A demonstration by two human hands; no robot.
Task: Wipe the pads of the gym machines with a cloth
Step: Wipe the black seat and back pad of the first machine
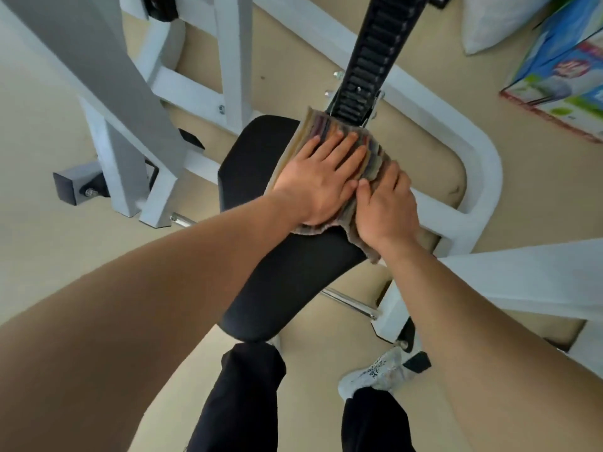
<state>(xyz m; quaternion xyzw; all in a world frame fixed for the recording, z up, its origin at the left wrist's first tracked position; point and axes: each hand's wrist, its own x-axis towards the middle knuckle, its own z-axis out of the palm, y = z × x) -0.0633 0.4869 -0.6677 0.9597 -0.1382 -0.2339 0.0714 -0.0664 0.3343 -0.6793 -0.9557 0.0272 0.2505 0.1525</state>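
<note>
A black seat pad (287,272) of a white gym machine fills the middle of the view. A striped, multicoloured cloth (372,151) lies folded over the pad's far right part. My left hand (321,177) lies flat on the cloth with fingers spread, pressing it onto the pad. My right hand (386,207) rests on the cloth's right edge, fingers curled over it where it drapes down the pad's side.
White machine frame tubes (479,164) curve round the pad on the right and back. A black ribbed post (375,57) rises behind the cloth. A chrome bar (352,301) sticks out under the pad. A colourful box (561,70) lies at top right. My shoe (375,373) stands on the beige floor.
</note>
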